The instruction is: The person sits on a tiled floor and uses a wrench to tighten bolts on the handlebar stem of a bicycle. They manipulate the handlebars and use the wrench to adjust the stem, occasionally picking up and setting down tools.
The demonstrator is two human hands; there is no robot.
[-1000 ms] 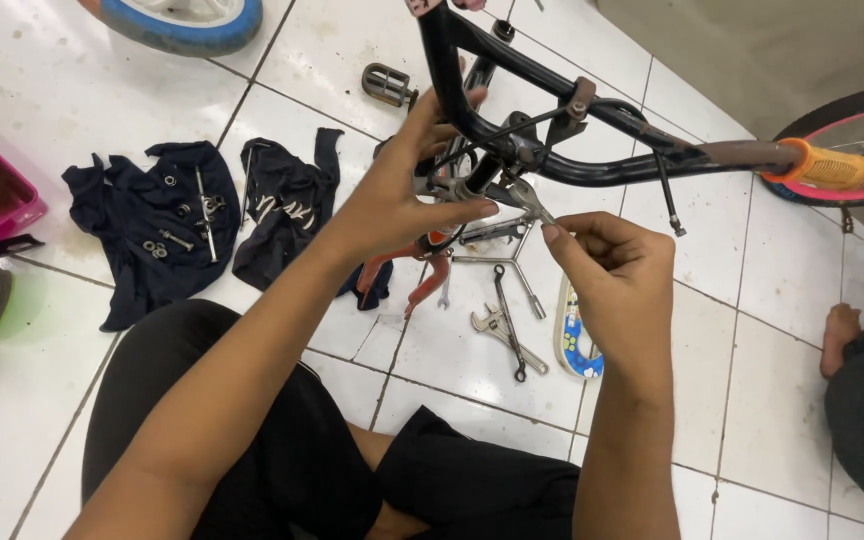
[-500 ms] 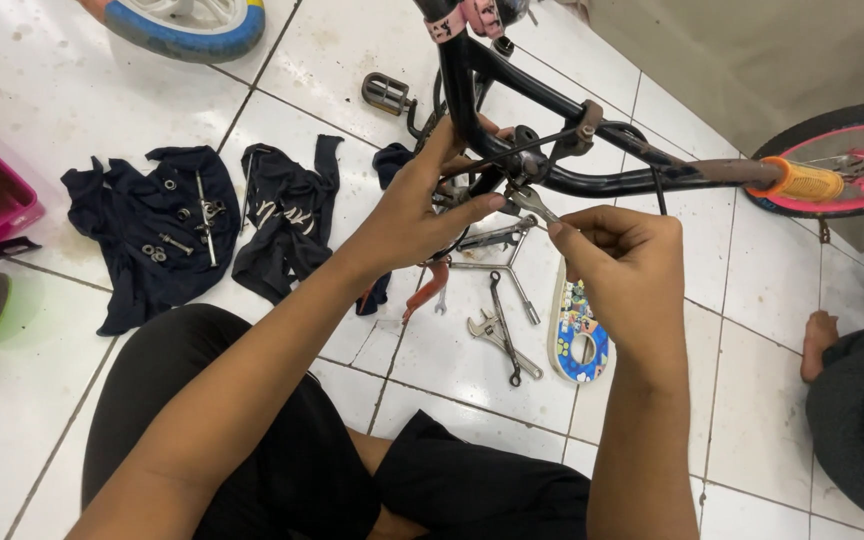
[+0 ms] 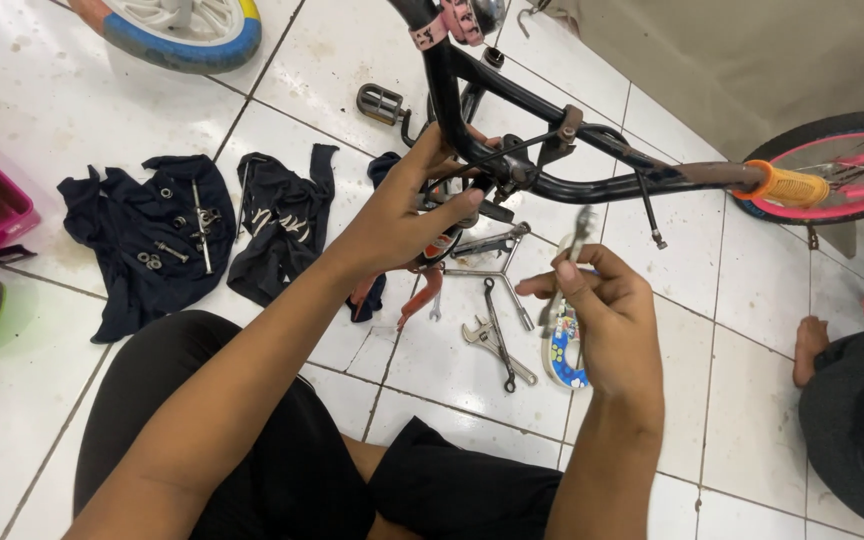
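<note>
The left hand (image 3: 407, 215) grasps the black bicycle handlebar (image 3: 552, 165) at its clamp, near the centre of the scene, with the orange grip (image 3: 790, 185) out to the right. Just right of it and nearer, the right hand (image 3: 602, 310) pinches a slim metal wrench (image 3: 574, 240) upright, above pliers (image 3: 422, 295), spanners (image 3: 497, 335) and an adjustable wrench (image 3: 482, 335) lying on the white tiled floor (image 3: 432, 100).

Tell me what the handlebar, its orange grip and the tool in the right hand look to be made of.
Handlebar: likely steel tube, black paint, worn rusty near the end.
Orange grip: probably rubber or soft plastic, ribbed and matte.
Tool in the right hand: bare metal, grey sheen.
</note>
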